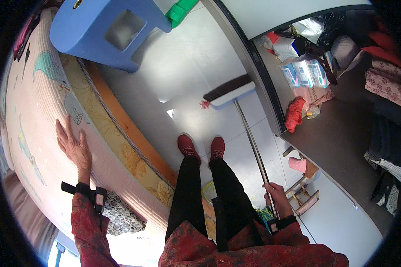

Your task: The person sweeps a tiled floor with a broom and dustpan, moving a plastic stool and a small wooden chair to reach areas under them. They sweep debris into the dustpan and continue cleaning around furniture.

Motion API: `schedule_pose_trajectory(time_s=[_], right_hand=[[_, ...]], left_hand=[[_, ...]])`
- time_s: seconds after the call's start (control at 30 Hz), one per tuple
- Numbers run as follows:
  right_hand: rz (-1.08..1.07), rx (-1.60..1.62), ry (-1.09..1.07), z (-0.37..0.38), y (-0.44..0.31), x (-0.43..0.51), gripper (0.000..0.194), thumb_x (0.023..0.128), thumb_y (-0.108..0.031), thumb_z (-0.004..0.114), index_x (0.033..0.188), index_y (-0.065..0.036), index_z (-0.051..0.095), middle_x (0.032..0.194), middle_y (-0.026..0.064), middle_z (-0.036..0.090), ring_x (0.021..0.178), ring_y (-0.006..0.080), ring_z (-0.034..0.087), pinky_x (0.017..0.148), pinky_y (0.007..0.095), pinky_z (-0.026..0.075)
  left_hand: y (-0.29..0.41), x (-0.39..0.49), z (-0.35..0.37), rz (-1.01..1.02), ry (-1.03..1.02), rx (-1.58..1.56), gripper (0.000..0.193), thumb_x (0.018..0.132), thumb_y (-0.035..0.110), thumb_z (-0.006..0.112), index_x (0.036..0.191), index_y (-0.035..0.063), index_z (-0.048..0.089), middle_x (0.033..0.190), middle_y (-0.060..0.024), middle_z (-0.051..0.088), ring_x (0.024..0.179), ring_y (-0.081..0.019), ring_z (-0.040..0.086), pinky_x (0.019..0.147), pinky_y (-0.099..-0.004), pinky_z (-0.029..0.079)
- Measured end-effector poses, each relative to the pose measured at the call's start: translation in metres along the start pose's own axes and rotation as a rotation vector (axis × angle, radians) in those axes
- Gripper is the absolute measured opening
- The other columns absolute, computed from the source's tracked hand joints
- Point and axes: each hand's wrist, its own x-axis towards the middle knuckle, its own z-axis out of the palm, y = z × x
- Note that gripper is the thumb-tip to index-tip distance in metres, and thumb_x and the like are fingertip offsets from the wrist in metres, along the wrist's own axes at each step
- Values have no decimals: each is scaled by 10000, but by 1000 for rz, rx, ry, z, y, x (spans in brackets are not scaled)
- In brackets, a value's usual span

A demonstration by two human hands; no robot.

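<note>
My left hand [74,146] rests palm down on the pink ribbed cover [100,160] of a bed, its fingers spread and holding nothing. Cartoon figures are printed on that cover. In my right hand [278,197] is the metal handle of a broom [250,133], gripped near its lower end in the picture. The broom's head [234,96], white with dark bristles, is at the tiled floor [173,73] beyond my feet. A tuft of reddish fluff [205,104] sits at the left end of the bristles.
A blue plastic stool [103,33] stands by the bed, with a green slipper [182,12] behind it. At right, an open wardrobe [334,150] holds bags, packs and folded cloth. A small wooden chair [302,193] is low at right. Patterned cloth [122,213] lies on the bed.
</note>
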Motion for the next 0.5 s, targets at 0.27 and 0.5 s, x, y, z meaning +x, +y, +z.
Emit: schedule_pose_trajectory(time_s=[0.27,0.5], right_hand=[[-23,-46,83,-20,23,-57,242,915,-288,607,895,-47,604,537,-23,489,412,65,435,371,223,315],[-161,-257,3,4,17,-71,198,936,-234,576,863,-50,567,516,-27,459,398,49,400,363,217,293]], left_hand=[[0,0,0,-6,11,-9,630,834,276,553,1435,302,366,1537,-78,223,1409,-275,233,1150,-502,131],[5,0,-3,-27,7,-47,606,839,278,550,1423,294,386,1531,-91,235,1409,-268,236,1154,-495,119]])
